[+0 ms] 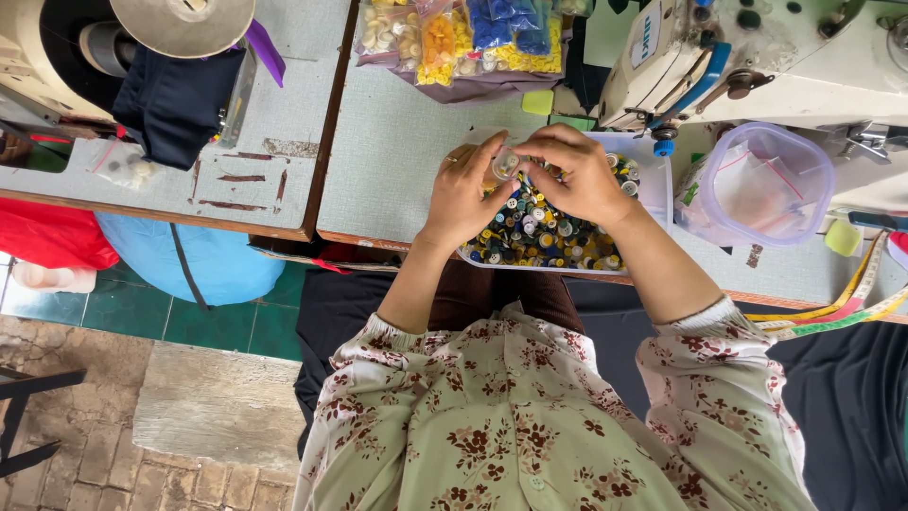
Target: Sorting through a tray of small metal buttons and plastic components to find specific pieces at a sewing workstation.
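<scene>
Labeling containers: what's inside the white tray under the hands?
The white tray holds a heap of mixed buttons: blue, yellow, white, dark. The left hand and right hand cover its far part, so what lies there cannot be seen.

Sewing machine [757, 57], lidded tub [757, 185]

multicoloured buttons [539, 232], pale floral blouse [530, 426], yellow and blue bagged buttons [463, 33].

Button bags [461, 36] (yellow, blue, cream) table's far edge.
</scene>
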